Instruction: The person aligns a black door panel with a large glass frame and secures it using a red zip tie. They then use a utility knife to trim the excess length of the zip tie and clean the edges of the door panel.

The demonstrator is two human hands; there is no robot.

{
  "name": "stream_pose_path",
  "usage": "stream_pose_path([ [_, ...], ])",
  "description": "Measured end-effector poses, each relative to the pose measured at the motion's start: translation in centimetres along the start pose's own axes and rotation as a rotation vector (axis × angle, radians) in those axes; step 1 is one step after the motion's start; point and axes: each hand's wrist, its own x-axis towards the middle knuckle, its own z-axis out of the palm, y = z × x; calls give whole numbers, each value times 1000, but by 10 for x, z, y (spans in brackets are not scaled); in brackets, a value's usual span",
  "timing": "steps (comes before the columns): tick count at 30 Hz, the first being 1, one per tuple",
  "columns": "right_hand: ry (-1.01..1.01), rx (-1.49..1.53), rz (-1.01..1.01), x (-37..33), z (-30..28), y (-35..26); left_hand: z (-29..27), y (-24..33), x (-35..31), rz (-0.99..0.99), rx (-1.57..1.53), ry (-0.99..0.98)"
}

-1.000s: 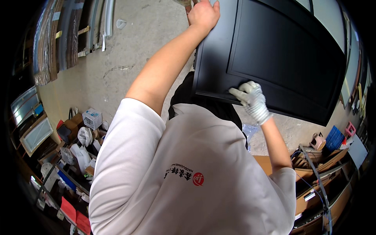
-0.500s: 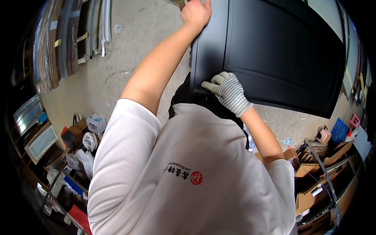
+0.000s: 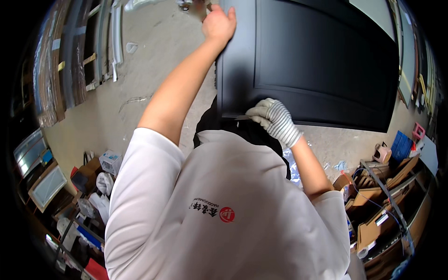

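Observation:
A large black panel door (image 3: 322,60) with a raised frame pattern stands or lies right in front of me, its near edge by my dark trousers (image 3: 205,116). At its left edge, my bare left hand (image 3: 219,24) is closed over the side, thumb along the rim; the fingertips are partly hidden. My right hand (image 3: 275,119), in a white and grey striped glove, is pinched at the near edge. A thin pale sliver (image 3: 241,117) juts left from its fingertips; its kind is unclear.
Wrapped long profiles (image 3: 58,60) lean at the far left. Boxes and bags (image 3: 105,172) crowd the near left. On the right are a rack with cardboard (image 3: 373,219), a blue crate (image 3: 401,144) and a pink stool (image 3: 418,130). A blurred shape (image 3: 198,8) sits beyond my left hand.
The door and both hands have shifted left in view as it turned slightly. My right hand has slid a little along the near edge, and the pale sliver now shows at its fingertips.

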Motion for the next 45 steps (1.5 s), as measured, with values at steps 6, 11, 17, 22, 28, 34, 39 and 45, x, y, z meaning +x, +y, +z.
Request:
stream_pose_path([
  [6, 130, 105, 462, -22, -8, 0, -7, 0, -2, 15, 55, -10],
  [11, -33, -46, 387, -9, 8, -34, -1, 0, 1, 35, 51, 1],
  [17, 200, 852, 360, 1, 51, -42, 20, -30, 12, 192, -94, 105],
  [22, 193, -25, 542, -26, 26, -33, 13, -26, 12, 262, -159, 66],
  [28, 316, 245, 518, -31, 48, -49, 1, -17, 1, 223, -313, -76],
  [34, 453, -34, 375, -55, 49, -25, 20, -31, 8, 279, -252, -20],
  [39, 717, -40, 323, -105, 7, 14, 35, -56, 31, 325, -220, -31],
  [45, 925, -211, 377, -169, -69, 74, 19, -23, 4, 426, 34, 236],
])
